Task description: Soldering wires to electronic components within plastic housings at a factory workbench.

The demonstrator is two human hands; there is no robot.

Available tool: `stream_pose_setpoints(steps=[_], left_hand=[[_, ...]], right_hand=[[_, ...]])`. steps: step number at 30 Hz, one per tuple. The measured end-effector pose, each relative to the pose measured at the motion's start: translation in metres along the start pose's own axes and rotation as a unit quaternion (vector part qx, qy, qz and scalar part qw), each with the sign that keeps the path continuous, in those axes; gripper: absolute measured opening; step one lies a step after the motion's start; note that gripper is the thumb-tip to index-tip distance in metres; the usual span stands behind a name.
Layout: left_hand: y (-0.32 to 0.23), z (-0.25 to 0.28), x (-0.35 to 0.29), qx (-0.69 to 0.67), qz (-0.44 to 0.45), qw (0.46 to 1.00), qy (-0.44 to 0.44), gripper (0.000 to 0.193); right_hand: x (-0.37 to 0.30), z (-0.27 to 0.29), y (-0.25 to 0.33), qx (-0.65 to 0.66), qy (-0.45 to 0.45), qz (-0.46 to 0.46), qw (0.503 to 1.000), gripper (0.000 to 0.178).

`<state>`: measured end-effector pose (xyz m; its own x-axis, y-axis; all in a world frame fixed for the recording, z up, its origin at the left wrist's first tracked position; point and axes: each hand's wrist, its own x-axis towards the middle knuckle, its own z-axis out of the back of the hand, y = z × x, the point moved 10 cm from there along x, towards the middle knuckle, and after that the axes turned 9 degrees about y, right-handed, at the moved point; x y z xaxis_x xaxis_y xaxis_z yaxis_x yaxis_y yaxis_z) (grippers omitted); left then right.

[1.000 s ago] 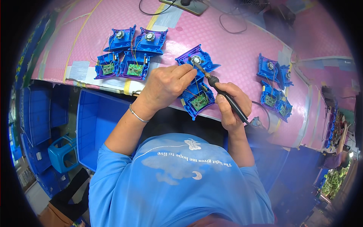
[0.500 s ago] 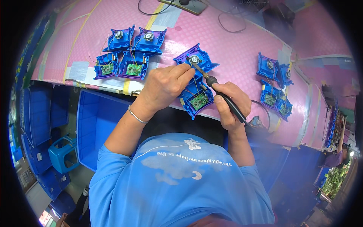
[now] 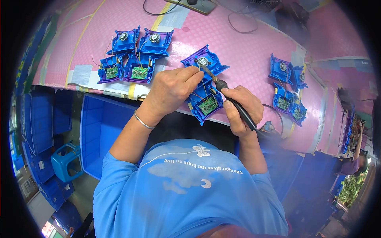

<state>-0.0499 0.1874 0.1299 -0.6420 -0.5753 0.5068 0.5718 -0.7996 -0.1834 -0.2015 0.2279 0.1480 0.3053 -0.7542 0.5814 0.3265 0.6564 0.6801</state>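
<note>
In front of me lies an opened blue plastic housing (image 3: 216,64). Its upper half holds a round speaker (image 3: 203,62); its lower half holds a green circuit board (image 3: 208,106) with thin wires. My right hand (image 3: 244,108) grips a soldering iron (image 3: 241,109) by its black handle, the tip at the lower edge of the speaker. My left hand (image 3: 172,89) is closed in a pinch beside the tip, over the housing's left part. What its fingertips hold is hidden; a thin wire shows close by.
Similar opened housings lie on the pink table mat (image 3: 234,51): two at left (image 3: 137,71), two at right (image 3: 282,69). A dark cable (image 3: 282,119) curves right of my right hand. Below the table's left edge stands a blue bin (image 3: 109,131), with a blue stool (image 3: 65,162) beyond.
The hands, soldering iron and housing keep nearly the same positions relative to each other. The whole view has shifted very slightly.
</note>
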Motion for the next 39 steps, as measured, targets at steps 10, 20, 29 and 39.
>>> stream_pose_setpoints(steps=[10, 20, 29, 39], left_hand=[[0.001, 0.0, 0.001, -0.019, 0.016, 0.999, 0.023, 0.034], [0.002, 0.002, 0.003, -0.027, 0.017, 0.999, 0.016, 0.031], [0.009, 0.024, -0.009, -0.072, 0.053, 0.994, -0.059, 0.021], [0.007, 0.014, -0.054, -0.297, 0.163, 0.935, 0.104, 0.034]], right_hand=[[-0.005, 0.007, 0.003, 0.02, -0.031, 0.018, 0.999, 0.03], [-0.011, 0.009, -0.002, 0.041, -0.041, 0.002, 0.998, 0.031], [-0.023, 0.023, 0.003, 0.052, -0.082, -0.005, 0.995, 0.029], [-0.059, 0.051, -0.002, 0.087, -0.156, -0.082, 0.981, 0.031]])
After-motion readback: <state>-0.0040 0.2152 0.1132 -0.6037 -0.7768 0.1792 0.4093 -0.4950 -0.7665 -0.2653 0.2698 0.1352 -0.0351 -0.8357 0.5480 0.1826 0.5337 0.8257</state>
